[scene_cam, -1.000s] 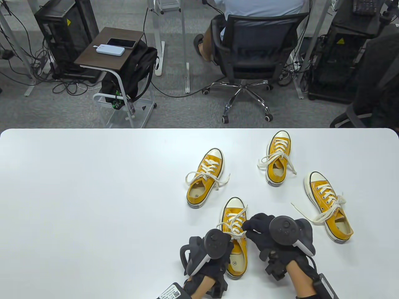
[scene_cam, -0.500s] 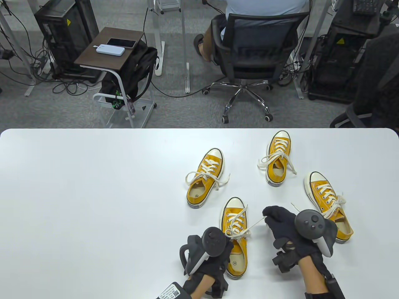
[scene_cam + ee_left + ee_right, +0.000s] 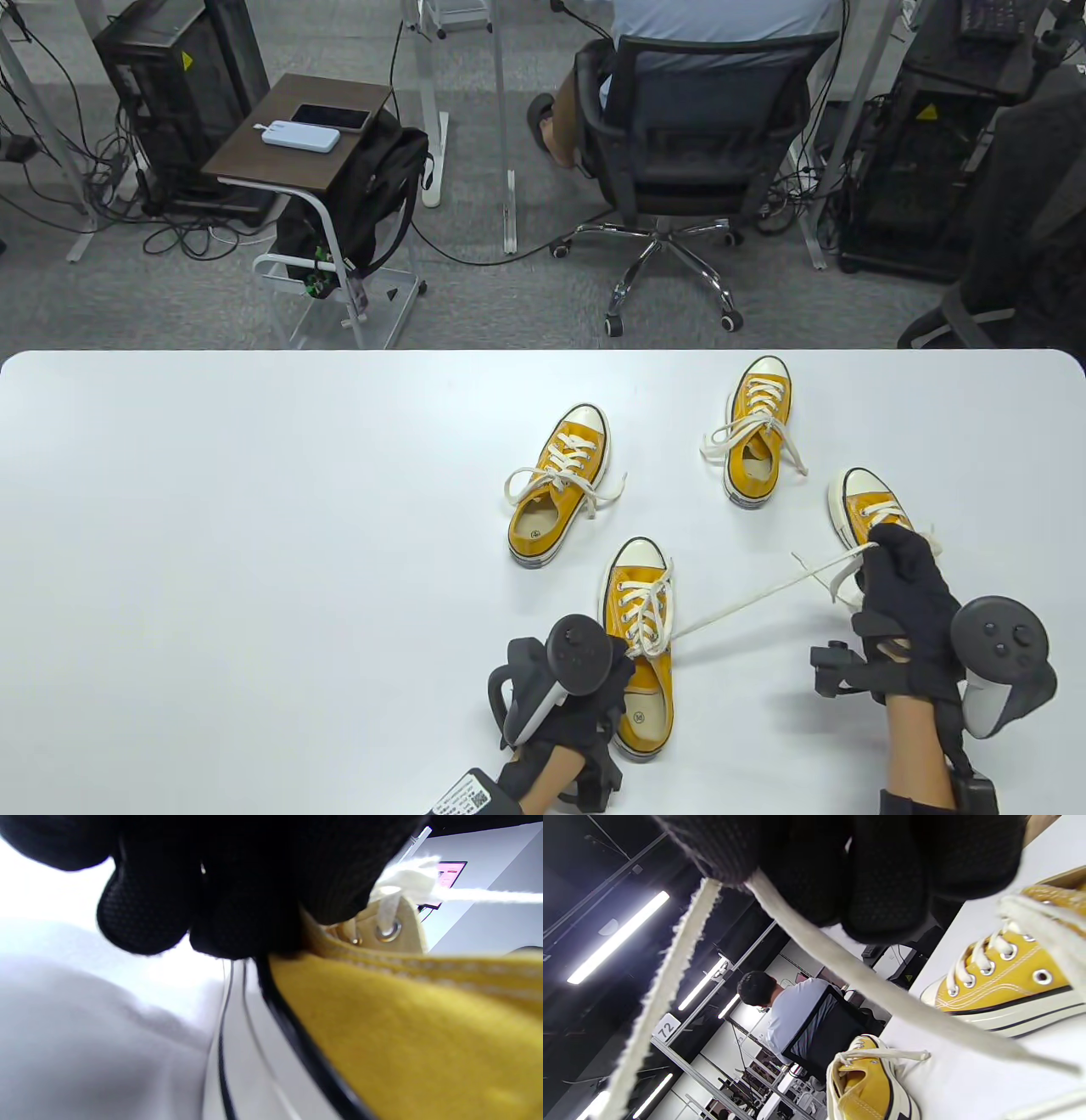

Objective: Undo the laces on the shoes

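Note:
Several yellow canvas shoes with white laces stand on the white table (image 3: 254,552). The nearest shoe (image 3: 642,586) points away from me. My left hand (image 3: 598,679) grips its left side; in the left wrist view the gloved fingers (image 3: 237,899) curl over the collar of this shoe (image 3: 403,1027). My right hand (image 3: 882,552) is far out to the right and pinches the end of its lace (image 3: 768,592). The lace runs taut from the shoe's upper eyelets to that hand. The right wrist view shows my right hand (image 3: 840,870) pinching the lace (image 3: 865,980).
Three more yellow shoes stand beyond: one at centre (image 3: 560,484), one at the back (image 3: 755,433), and one at the right (image 3: 865,505), partly under my right hand. A person sits in an office chair (image 3: 679,127) behind the table.
My right hand has gone from the bow on the near shoe out to the right, drawing the lace end out into a long taut line. The left hand has stayed on the shoe.

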Motion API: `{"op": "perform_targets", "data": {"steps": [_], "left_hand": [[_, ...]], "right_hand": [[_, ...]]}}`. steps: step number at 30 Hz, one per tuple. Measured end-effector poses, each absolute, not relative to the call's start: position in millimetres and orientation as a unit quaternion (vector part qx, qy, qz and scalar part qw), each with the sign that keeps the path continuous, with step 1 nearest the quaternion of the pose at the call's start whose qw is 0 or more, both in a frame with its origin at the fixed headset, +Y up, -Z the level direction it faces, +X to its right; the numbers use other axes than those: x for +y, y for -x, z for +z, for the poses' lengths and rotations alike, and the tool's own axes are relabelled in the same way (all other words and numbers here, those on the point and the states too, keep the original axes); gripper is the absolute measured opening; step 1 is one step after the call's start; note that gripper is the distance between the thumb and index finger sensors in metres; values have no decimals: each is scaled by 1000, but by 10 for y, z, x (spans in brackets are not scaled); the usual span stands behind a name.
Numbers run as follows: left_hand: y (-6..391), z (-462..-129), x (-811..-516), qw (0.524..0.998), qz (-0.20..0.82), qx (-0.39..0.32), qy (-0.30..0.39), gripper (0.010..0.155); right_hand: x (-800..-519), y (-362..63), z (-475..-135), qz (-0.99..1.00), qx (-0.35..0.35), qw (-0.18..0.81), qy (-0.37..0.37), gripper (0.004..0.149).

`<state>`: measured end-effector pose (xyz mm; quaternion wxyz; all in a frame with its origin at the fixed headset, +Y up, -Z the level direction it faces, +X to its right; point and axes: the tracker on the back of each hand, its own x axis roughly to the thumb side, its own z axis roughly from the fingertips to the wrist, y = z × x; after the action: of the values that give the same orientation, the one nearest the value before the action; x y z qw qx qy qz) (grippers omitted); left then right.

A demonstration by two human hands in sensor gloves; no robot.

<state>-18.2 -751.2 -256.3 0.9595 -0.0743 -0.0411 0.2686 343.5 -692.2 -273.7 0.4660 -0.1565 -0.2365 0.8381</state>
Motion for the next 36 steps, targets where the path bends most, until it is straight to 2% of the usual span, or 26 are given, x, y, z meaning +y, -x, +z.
{"op": "perform_targets", "data": {"steps": [5, 9, 10, 11, 15, 17, 18, 22, 26, 29, 31, 33, 36], "left_hand": [[192, -2569, -7513, 958, 273, -38, 80, 39], [191, -2570, -7512, 958, 272, -38, 81, 39], [192, -2570, -7513, 958, 272, -39, 81, 39], [194, -2570, -7515, 958, 273, -39, 82, 39], [197, -2572, -7516, 957, 277, -39, 84, 39], [199, -2572, -7520, 956, 278, -40, 84, 39], [201, -2572, -7521, 956, 279, -40, 85, 39], [214, -2579, -7530, 953, 288, -40, 90, 39], [221, -2579, -7533, 952, 289, -41, 89, 39], [224, -2581, -7534, 952, 289, -42, 89, 40], [231, -2585, -7532, 951, 291, -44, 91, 40], [250, -2595, -7527, 947, 302, -45, 103, 41], [294, -2614, -7514, 936, 322, -46, 138, 46]], "right_hand": [[-6926, -3403, -2769, 862, -202, 439, 151, 32], [-7009, -3288, -2878, 911, -70, 391, 114, 31], [-7071, -3214, -2923, 927, 20, 362, 94, 31], [-7116, -3157, -2938, 933, 65, 345, 81, 31], [-7426, -2838, -3057, 944, 188, 263, 63, 34], [-7504, -2750, -3068, 943, 227, 233, 66, 38], [-7495, -2735, -3070, 947, 224, 220, 64, 40], [-7321, -2788, -3050, 964, 128, 217, 88, 46], [-7141, -2773, -2983, 966, 86, 232, 69, 38], [-7070, -2564, -2935, 958, 129, 257, -7, 36], [-7101, -2333, -2896, 945, 185, 263, -58, 38], [-7183, -2038, -2847, 941, 241, 215, -103, 45], [-7327, -1725, -2797, 947, 254, 154, -122, 49]]}}
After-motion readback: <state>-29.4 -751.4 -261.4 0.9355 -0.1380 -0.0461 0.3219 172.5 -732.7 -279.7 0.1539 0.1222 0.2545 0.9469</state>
